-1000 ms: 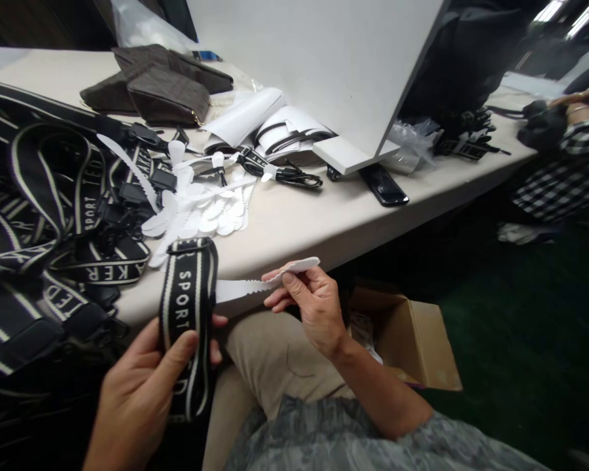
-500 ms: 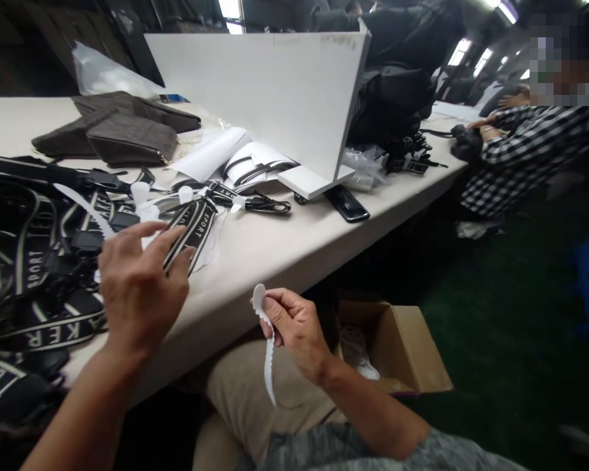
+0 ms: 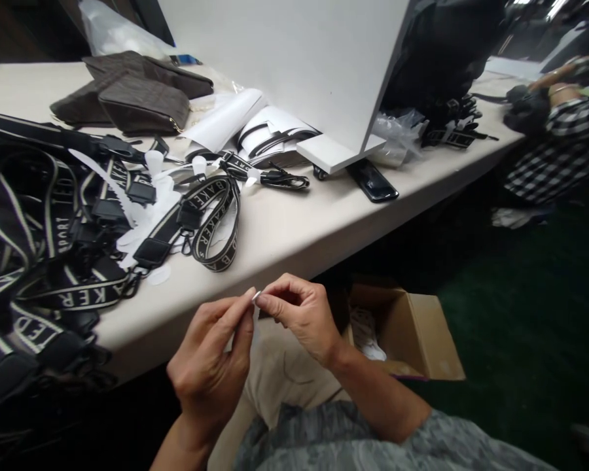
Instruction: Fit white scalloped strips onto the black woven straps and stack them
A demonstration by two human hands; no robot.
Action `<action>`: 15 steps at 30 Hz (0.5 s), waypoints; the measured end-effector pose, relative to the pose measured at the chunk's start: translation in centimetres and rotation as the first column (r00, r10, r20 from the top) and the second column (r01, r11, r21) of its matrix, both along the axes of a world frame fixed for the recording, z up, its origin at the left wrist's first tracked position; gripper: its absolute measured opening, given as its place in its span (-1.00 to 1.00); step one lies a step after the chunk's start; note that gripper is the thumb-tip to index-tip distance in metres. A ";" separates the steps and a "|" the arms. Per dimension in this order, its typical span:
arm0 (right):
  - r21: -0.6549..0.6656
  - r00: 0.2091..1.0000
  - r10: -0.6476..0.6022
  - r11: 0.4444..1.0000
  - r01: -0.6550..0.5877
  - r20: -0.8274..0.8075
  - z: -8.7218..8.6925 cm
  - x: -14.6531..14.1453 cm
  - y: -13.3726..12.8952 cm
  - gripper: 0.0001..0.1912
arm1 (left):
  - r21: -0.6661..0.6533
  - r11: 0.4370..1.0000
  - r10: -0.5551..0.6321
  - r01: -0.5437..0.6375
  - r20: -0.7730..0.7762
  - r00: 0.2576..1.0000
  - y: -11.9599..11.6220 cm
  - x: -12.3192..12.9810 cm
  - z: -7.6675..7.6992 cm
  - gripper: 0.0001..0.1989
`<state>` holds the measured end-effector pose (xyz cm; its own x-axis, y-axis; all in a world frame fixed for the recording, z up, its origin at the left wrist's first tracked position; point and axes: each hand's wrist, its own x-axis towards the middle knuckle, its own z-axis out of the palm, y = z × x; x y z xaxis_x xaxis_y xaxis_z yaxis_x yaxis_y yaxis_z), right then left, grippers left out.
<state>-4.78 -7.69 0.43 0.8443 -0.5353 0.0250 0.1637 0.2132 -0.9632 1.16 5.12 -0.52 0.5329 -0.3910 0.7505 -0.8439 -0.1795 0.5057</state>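
Note:
In front of my lap, my left hand and my right hand meet fingertip to fingertip. Between them is a white notched strip, pinched by both; only a bit of its end shows and the fingers cover most of it. A looped black strap with white lettering lies on the table just beyond my hands. More lettered straps with black clips are heaped to the left. White notched strips lie among them, near a small white disc.
A white board stands upright on the table. By its foot lie a black phone and clear plastic bags. Dark brown pouches sit at the back left. An open cardboard box is below, right. A checked sleeve shows far right.
My left hand has come away from the straps to the right hand and now pinches the white strip too. The looped strap lies free on the table. The view has tilted down.

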 end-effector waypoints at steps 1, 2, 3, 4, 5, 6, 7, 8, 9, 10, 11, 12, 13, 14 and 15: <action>0.055 0.999 0.052 0.997 -0.052 -0.008 0.1 -0.1 0.0 -0.66 | 0.011 1.000 -0.006 0.005 0.033 0.999 0.2 0.0 -0.2 -0.44; 0.108 0.996 0.092 0.990 -0.090 -0.016 0.2 -0.1 0.0 -0.67 | 0.017 1.000 -0.009 0.008 0.058 0.998 0.3 0.0 -0.4 -0.39; 0.146 0.993 0.116 0.983 -0.111 -0.025 0.3 -0.2 0.0 -0.67 | 0.020 1.000 -0.010 0.009 0.078 0.997 0.5 0.0 -0.6 -0.36; 0.174 0.991 0.128 0.977 -0.121 -0.031 0.3 -0.2 0.0 -0.68 | 0.022 1.000 -0.009 0.007 0.094 0.996 0.7 0.0 -0.8 -0.34; 0.196 0.989 0.141 0.972 -0.132 -0.036 0.2 -0.2 0.0 -0.69 | 0.022 1.000 -0.008 0.006 0.113 0.994 0.8 0.0 -0.9 -0.33; 0.219 0.987 0.157 0.965 -0.144 -0.042 0.2 -0.2 0.1 -0.69 | 0.023 1.000 -0.009 0.006 0.135 0.991 1.0 0.0 -1.0 -0.32; 0.244 0.984 0.171 0.957 -0.154 -0.048 0.2 -0.2 0.2 -0.69 | 0.025 1.000 -0.014 0.010 0.158 0.987 1.1 0.1 -1.0 -0.31; 0.270 0.982 0.181 0.949 -0.160 -0.055 0.1 -0.3 0.2 -0.70 | 0.025 1.000 -0.019 0.015 0.178 0.984 1.2 0.2 -1.1 -0.32; 0.296 0.980 0.189 0.941 -0.162 -0.063 0.1 -0.3 0.3 -0.70 | 0.023 1.000 -0.025 0.021 0.188 0.982 1.3 0.2 -1.0 -0.33; 0.321 0.978 0.194 0.933 -0.161 -0.074 0.1 -0.3 0.3 -0.71 | 0.014 1.000 -0.027 0.025 0.185 0.982 1.3 0.3 -1.0 -0.35; 0.342 0.977 0.197 0.926 -0.157 -0.085 0.1 -0.2 0.4 -0.72 | 0.004 1.000 -0.030 0.029 0.172 0.985 1.4 0.3 -1.0 -0.38; 0.361 0.976 0.196 0.921 -0.150 -0.096 0.1 -0.2 0.4 -0.73 | -0.008 0.999 -0.031 0.033 0.153 0.988 1.4 0.4 -1.1 -0.40; 0.374 0.975 0.194 0.917 -0.142 -0.106 0.0 -0.1 0.5 -0.75 | -0.022 0.999 -0.031 0.034 0.131 0.991 1.4 0.3 -1.1 -0.43; 0.382 0.975 0.190 0.915 -0.134 -0.113 0.0 -0.1 0.6 -0.77 | -0.034 0.999 -0.032 0.035 0.102 0.994 1.5 0.3 -1.2 -0.44; 0.384 0.976 0.184 0.915 -0.126 -0.116 0.0 0.0 0.6 -0.78 | -0.041 0.998 -0.034 0.036 0.060 0.998 1.5 0.2 -1.4 -0.46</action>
<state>-4.76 -7.04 0.41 0.8962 -0.3436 -0.2805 -0.0373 0.5717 -0.8196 1.35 6.62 -1.89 0.4739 -0.3757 0.7964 -0.8777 -0.1289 0.4615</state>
